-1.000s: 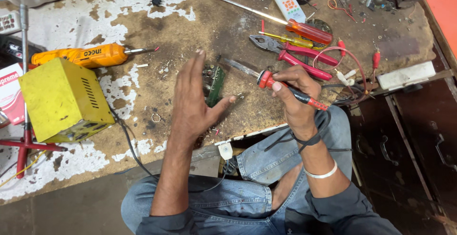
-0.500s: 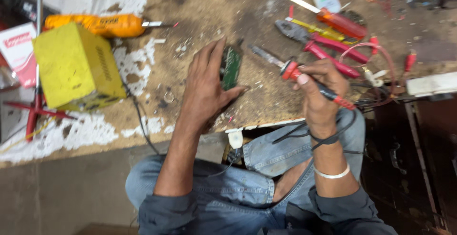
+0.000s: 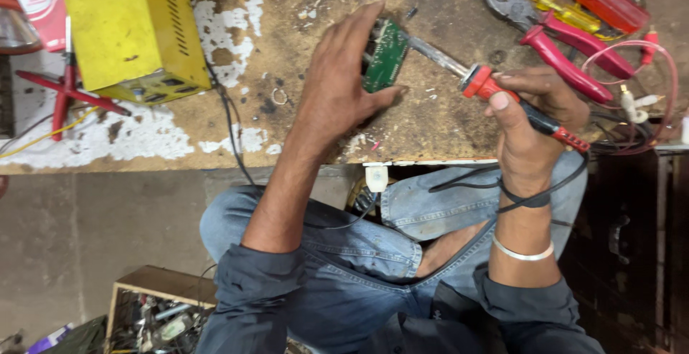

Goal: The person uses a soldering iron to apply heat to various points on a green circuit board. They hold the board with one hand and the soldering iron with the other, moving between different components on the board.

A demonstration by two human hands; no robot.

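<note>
Pinned on edge against the worn bench [image 3: 445, 131] by the left hand [image 3: 337, 88], the green circuit board [image 3: 385, 54] is steadied while the soldering iron [image 3: 495, 90], gripped in the right hand [image 3: 535, 121], is brought to its edge.

We get even, fairly bright, soft light from above, no hard shadows; only a faint shadow under our left hand [image 3: 344, 88] on the workbench [image 3: 445, 124]. The white paint patches at far left look a bit washed out, and the yellow box [image 3: 129, 27] top shows mild sheen. The right edge and the space under the bench go dim. Focus is decent at centre, with slight motion softness on our right hand [image 3: 535, 121]. The crate [image 3: 154, 311] at near left is murky and soft. Edges are mildly stretched.
</note>
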